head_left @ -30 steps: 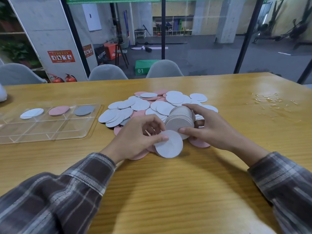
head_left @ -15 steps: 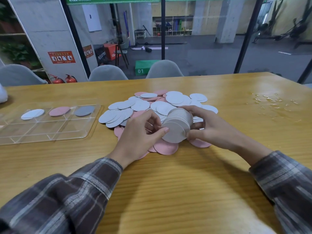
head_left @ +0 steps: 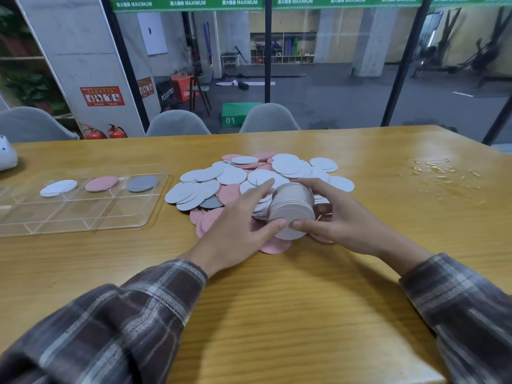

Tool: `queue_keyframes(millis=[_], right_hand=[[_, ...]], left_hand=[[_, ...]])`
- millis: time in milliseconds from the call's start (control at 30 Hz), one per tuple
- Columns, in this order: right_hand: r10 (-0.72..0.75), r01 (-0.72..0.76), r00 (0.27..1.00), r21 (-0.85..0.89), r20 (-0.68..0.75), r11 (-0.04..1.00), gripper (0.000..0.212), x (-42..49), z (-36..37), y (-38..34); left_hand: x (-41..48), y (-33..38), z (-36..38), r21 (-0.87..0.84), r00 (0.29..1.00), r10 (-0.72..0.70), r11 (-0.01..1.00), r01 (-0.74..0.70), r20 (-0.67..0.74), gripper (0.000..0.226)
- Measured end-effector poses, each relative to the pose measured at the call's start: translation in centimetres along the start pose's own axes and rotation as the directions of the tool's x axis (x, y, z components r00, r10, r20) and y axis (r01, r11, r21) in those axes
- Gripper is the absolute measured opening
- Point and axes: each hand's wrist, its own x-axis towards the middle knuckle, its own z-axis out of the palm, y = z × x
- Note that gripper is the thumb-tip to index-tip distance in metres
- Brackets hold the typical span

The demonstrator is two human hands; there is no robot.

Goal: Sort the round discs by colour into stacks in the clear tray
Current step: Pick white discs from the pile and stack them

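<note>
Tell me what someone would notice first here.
A stack of white discs, gripped on its side by the right hand, left hand touching it, sits over a loose pile of discs mid-table. Left of it, the clear tray holds a white disc, a pink disc and a grey disc.

Pretty obv a gym, lounge bit w/ a wooden counter and grey shell chairs by a glass wall. Thru the glass: dark grey floor, a green box marked 01, a red box, cubby shelves w/ gear, a mat and roller on the floor, exercise machines far right. Green banner up top reads MAXIMUM.
</note>
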Motion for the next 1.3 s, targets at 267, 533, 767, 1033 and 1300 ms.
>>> queue_keyframes(millis=[267,533,767,1033,1300], right_hand=[[0.060,-0.052,0.998,-0.303,0.018,0.952,0.080,-3.6,0.5,0.1],[-0.024,0.010,1.000,-0.674,-0.012,0.739,0.098,-4.1,1.7,-0.7],[0.007,-0.013,1.000,-0.618,-0.012,0.786,0.094,-4.5,1.4,-0.6],[0.056,-0.070,0.998,-0.516,-0.043,0.854,0.109,-4.1,1.3,0.6],[-0.034,0.011,0.998,-0.420,-0.047,0.908,0.076,-4.9,1.8,0.5]], left_hand=[[-1.0,1.0,2.0,-0.006,0.988,0.016,1.000,-0.015,0.154,0.073],[-1.7,1.5,3.1,0.164,0.987,-0.003,0.986,-0.024,0.163,0.085],[-1.7,2.1,3.4,0.100,0.985,0.000,0.995,-0.018,0.174,0.079],[-1.9,2.2,3.4,0.129,0.989,0.001,0.991,-0.021,0.146,0.079],[-2.8,1.7,1.9,0.045,0.986,0.013,0.999,-0.021,0.168,0.080]])
